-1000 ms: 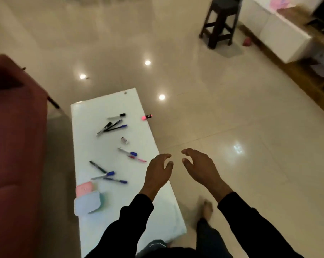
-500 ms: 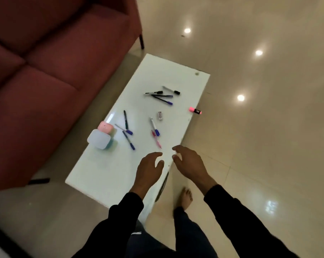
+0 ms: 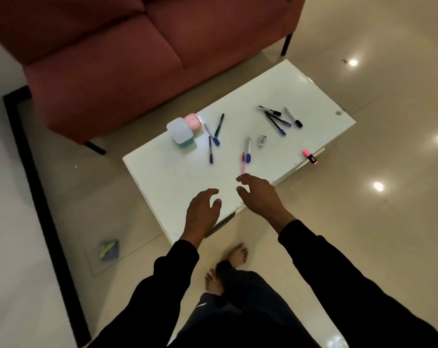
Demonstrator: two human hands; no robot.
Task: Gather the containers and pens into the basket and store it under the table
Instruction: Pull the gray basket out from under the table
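Head view: a white table (image 3: pixel 300 89) stands on a glossy tiled floor (image 3: pixel 388 234), just beside a dark red sofa (image 3: pixel 127 54). Both hands hang above the near corner of the table, palms down, fingers loosely curled and spread — neither holds anything. The left hand (image 3: pixel 202 212) is over the table's near edge; the right hand (image 3: pixel 259 194) is slightly farther in, its fingertips (image 3: pixel 241 178) close to the lower end of a pink pen (image 3: pixel 243 164), though contact cannot be confirmed. Black sleeves (image 3: pixel 326 267) cover both forearms. Two containers stand at the sofa-side edge of the table, touching each other: a container with a white lid and teal base (image 3: pixel 180 131), and a pink container (image 3: pixel 193 121) behind it. Pens lie scattered on the tabletop: three near the containers (image 3: pixel 214 136), a white pen with a blue cap (image 3: pixel 248 149) beside the pink pen, and a cluster of four dark pens (image 3: pixel 279 118) toward the far end. A small white object (image 3: pixel 262 140) lies between the groups. A pink highlighter (image 3: pixel 310 156) lies at the table's right edge, well apart from the other pens. The person's bare feet (image 3: pixel 238 254) stand on the floor by the table corner. A small blue-and-yellow item (image 3: pixel 109 250) lies on the floor to the left — its type cannot be told.
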